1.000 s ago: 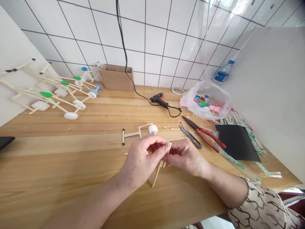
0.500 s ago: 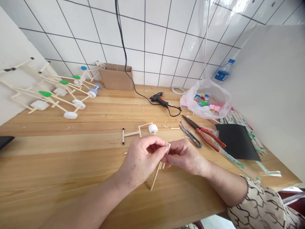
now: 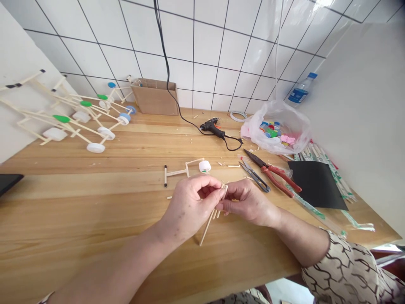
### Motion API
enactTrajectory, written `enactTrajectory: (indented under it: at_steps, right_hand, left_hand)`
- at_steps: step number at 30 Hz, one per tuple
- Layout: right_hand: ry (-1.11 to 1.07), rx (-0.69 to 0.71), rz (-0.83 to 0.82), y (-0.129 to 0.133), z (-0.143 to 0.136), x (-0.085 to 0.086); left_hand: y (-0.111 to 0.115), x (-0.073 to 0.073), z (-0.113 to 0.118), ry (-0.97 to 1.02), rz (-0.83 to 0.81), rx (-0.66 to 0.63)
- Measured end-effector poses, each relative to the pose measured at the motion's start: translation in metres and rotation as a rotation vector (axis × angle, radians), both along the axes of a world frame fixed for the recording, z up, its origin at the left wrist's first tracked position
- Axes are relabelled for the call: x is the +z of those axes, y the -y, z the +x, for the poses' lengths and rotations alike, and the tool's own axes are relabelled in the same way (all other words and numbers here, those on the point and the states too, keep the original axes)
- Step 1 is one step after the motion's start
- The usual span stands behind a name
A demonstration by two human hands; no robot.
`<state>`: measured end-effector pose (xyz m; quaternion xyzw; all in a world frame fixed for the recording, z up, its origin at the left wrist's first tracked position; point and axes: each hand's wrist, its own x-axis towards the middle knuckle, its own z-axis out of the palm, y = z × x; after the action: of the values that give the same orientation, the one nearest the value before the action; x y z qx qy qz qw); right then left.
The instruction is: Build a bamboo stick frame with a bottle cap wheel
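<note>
Several thin wooden sticks (image 3: pixel 206 228) are pinched between my two hands over the front middle of the table, their lower ends fanning downward and one reaching well below the others. My left hand (image 3: pixel 191 204) grips the upper ends with thumb and fingers. My right hand (image 3: pixel 249 202) is closed on the same sticks from the other side; its fingertips are partly hidden. Just beyond my hands lies a small stick frame (image 3: pixel 177 172) with a black-tipped crossbar. Beside its far end sits a white bottle cap (image 3: pixel 204 166) with some green on it.
Stick models with cap wheels (image 3: pixel 95 147) stand at left, by a cardboard box (image 3: pixel 155 99). Behind my hands lies a glue gun (image 3: pixel 213 127). To the right are snips (image 3: pixel 255 176), red-handled pliers (image 3: pixel 275 175), black sheet (image 3: pixel 316 185), a bag of caps (image 3: pixel 278 131) and a bottle (image 3: pixel 302 88).
Both hands keep the same grip on the sticks, with barely any finger movement. The whole view has shifted slightly.
</note>
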<state>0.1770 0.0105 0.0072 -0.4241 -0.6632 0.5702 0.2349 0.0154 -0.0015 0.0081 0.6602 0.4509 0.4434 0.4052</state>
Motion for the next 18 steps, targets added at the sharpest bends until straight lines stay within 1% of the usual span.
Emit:
enactTrajectory:
  at_steps: [7, 13, 18]
  right_hand:
    - [0.016, -0.009, 0.002, -0.0012, -0.0008, -0.002]
    - [-0.011, -0.015, -0.005, -0.0016, -0.0014, -0.002]
    - [0.002, -0.025, 0.021, -0.0015, -0.0009, -0.0005]
  left_hand:
    - [-0.0006, 0.0034, 0.0013, -0.043, 0.013, 0.017]
    - [0.0, 0.0032, 0.0032, -0.022, -0.001, 0.029]
    - [0.0009, 0.0041, 0.0056, -0.006, -0.029, 0.052]
